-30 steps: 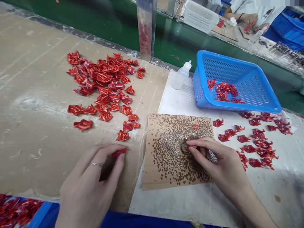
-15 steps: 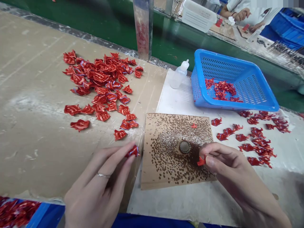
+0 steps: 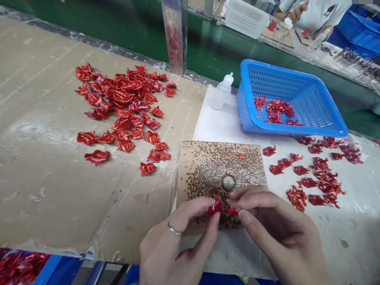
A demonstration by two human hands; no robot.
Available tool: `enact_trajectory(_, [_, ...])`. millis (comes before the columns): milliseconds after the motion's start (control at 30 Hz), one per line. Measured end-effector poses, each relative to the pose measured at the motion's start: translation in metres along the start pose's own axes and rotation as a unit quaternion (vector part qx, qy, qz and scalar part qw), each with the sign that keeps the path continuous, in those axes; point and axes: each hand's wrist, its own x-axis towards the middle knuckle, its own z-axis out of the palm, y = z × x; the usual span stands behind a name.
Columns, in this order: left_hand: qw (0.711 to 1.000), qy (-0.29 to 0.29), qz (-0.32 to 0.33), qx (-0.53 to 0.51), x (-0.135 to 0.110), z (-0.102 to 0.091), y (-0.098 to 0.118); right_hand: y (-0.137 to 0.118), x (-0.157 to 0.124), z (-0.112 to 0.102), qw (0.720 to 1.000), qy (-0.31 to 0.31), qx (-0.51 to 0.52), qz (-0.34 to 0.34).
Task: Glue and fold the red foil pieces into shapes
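Observation:
My left hand point(image 3: 178, 237), with a ring on one finger, pinches a glossy red curled piece with a bluish-purple edge point(image 3: 218, 204). Opposite it, my right hand point(image 3: 276, 225) grips a smaller red piece point(image 3: 232, 211) between thumb and fingertips. The two pieces are close together; whether they touch I cannot tell. Both are over the lower part of a brown cardboard sheet point(image 3: 190, 152) speckled with dark, shiny spots. A small round cap-like dish point(image 3: 228, 182) sits on the sheet just above my fingers, and a tiny red scrap point(image 3: 240, 156) lies near its top.
Many red curled pieces point(image 3: 123, 97) are heaped on the left. On the right lie rows of red pieces point(image 3: 308, 182) and a clump of small ones point(image 3: 297, 198). A blue basket point(image 3: 293, 131) with red bits and a squeeze bottle point(image 3: 220, 96) stand behind. Another person's hand point(image 3: 298, 12) shows beyond.
My left hand has moved right and my right hand left, bringing the two red pieces together over the cardboard. The clump of small red pieces, earlier behind my right hand, now shows.

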Motion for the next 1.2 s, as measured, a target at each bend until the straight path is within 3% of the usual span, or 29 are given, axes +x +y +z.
enact_trajectory(433, [0.999, -0.020, 0.029, 0.020, 0.006, 0.004, 0.007, 0.004, 0.002, 0.013, 0.999, 0.003, -0.022, -0.027])
enact_trajectory(633, [0.996, 0.006, 0.066, 0.063, 0.003, 0.002, 0.008, 0.008, -0.003, 0.015, 0.998, 0.029, -0.051, -0.020])
enact_trajectory(800, [0.993, -0.042, 0.094, 0.053, 0.005, -0.003, 0.005, 0.009, -0.003, 0.011, 0.999, -0.002, 0.003, 0.051])
enact_trajectory(967, [0.988, -0.090, 0.121, 0.013, 0.014, 0.002, 0.001, 0.010, -0.007, 0.016, 0.997, 0.042, 0.003, 0.063])
enact_trajectory(1100, [0.984, -0.107, 0.137, 0.021, 0.019, 0.001, -0.004, 0.012, -0.009, -0.008, 0.992, 0.092, -0.086, 0.027])
enact_trajectory(1200, [0.988, -0.080, 0.109, 0.076, 0.019, -0.015, -0.012, 0.016, -0.003, -0.051, 0.947, 0.224, -0.229, 0.018])
